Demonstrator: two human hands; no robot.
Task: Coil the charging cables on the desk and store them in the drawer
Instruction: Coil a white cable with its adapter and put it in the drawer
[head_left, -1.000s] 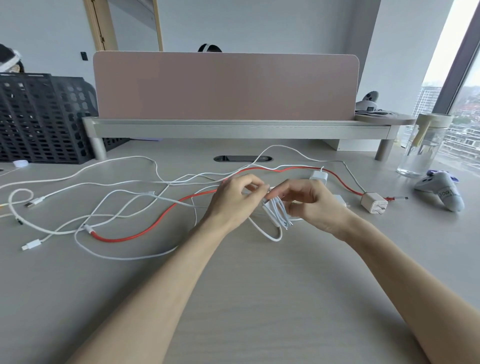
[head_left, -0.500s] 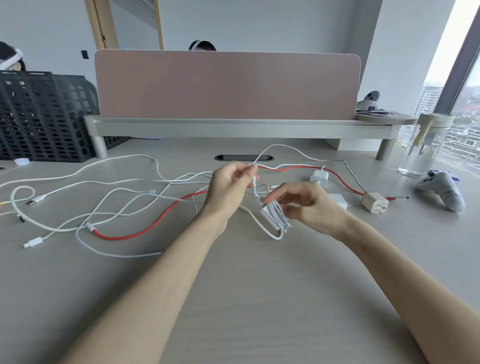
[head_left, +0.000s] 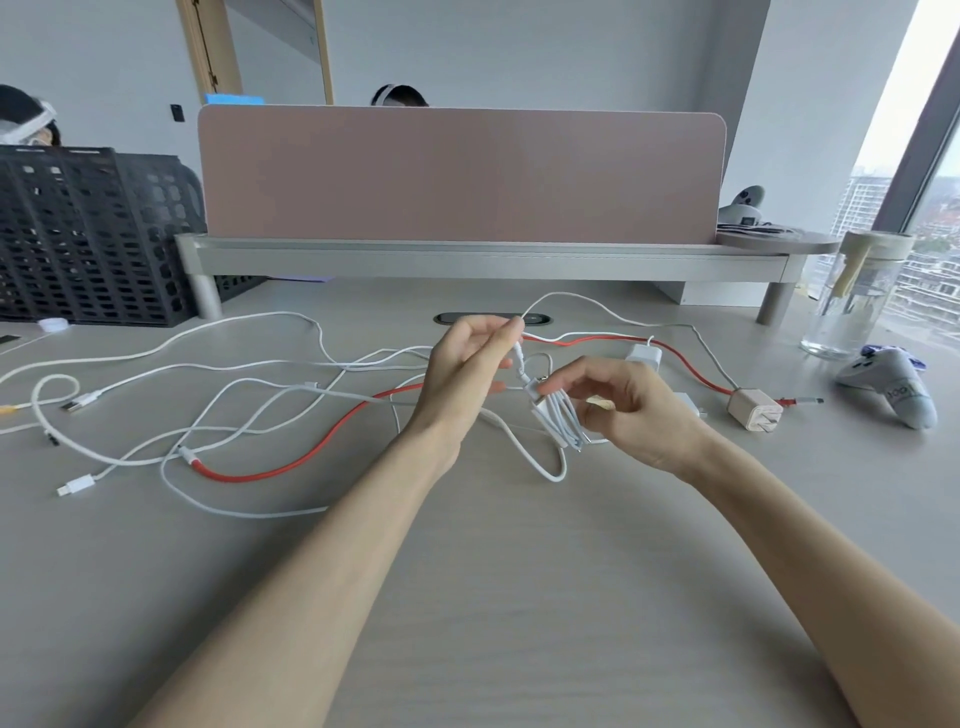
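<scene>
The left hand (head_left: 467, 371) pinches a white cable (head_left: 563, 293) above the bench (head_left: 467, 597). The right hand (head_left: 634, 410) pinches its coil (head_left: 558, 421); a red cable (head_left: 291, 462) lies left.

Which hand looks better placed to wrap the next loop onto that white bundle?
Probably the left hand: it pinches the loose strand just above the bundle, while the right hand is busy holding that bundle.
</scene>
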